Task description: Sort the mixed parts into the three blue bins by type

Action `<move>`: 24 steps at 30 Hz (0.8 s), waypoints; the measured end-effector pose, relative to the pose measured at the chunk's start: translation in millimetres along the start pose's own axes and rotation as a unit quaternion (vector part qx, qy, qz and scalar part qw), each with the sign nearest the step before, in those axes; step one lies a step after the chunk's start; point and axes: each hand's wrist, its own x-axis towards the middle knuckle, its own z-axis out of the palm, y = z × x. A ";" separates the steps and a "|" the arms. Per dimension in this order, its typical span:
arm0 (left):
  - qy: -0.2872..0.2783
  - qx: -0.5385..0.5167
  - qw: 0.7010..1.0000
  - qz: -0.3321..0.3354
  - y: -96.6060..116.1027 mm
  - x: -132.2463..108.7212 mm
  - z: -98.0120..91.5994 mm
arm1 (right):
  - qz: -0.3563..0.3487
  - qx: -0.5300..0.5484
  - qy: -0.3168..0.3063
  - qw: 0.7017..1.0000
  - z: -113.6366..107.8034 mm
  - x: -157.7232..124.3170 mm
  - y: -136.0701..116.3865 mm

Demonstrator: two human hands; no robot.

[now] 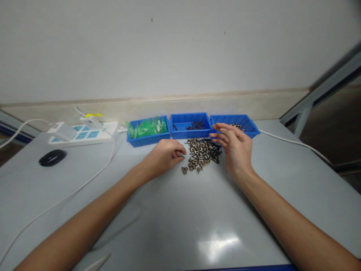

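A mixed pile of small screws point(199, 154), some brassy-silver and some black, lies on the grey table. My left hand point(163, 159) rests at the pile's left side with its fingers curled in and the thumb close to them. Whatever is between those fingertips is too small to make out. Over the right edge of the pile, in front of the right blue bin point(251, 124), my right hand point(238, 146) is raised with its fingers stretched and apart. Black screws point(196, 125) lie in the middle blue bin point(180, 134). Silvery screws point(237, 126) show in the right bin, partly behind my right hand.
The left blue bin point(149, 141) holds green plastic packets point(148, 128). Left of it are a white power strip point(84, 141) with plugged-in adapters and a black mouse point(52, 157). A white cable point(84, 184) crosses the table's left side. The wall point(169, 56) stands behind.
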 end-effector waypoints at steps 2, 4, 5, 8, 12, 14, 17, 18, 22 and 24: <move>0.021 -0.003 1.000 -0.014 2.5 0.1 -3.2 | -0.002 0.000 -0.012 1.000 0.0 -0.2 1.7; 0.038 -0.025 0.998 -0.040 6.4 0.4 -6.4 | -0.005 0.003 -0.021 1.000 -0.1 -0.1 3.2; 0.047 -0.049 0.996 -0.059 8.3 0.7 -7.5 | -0.007 0.004 -0.025 1.000 -0.1 -0.1 3.7; 0.073 -0.162 0.974 -0.139 12.5 2.2 -8.5 | -0.008 0.008 -0.043 0.999 0.3 -0.8 3.6; 0.099 -0.287 0.925 -0.228 14.9 4.8 -7.7 | -0.011 -0.018 -0.104 0.994 1.1 -4.1 1.9; 0.111 -0.308 0.913 -0.243 15.8 5.7 -8.2 | -0.019 -0.052 -0.155 0.986 1.3 -7.1 2.1; 0.127 -0.327 0.905 -0.240 17.2 6.3 -9.9 | -0.036 -0.098 -0.220 0.970 1.8 -12.7 4.5; 0.131 -0.335 0.902 -0.237 17.7 6.3 -10.4 | -0.041 -0.106 -0.234 0.966 2.0 -14.6 5.6; 0.131 -0.358 0.896 -0.228 19.8 6.3 -10.7 | -0.052 -0.121 -0.273 0.953 2.4 -19.4 8.1; 0.121 -0.356 0.900 -0.222 20.9 6.6 -9.8 | -0.058 -0.131 -0.292 0.946 2.2 -19.6 7.8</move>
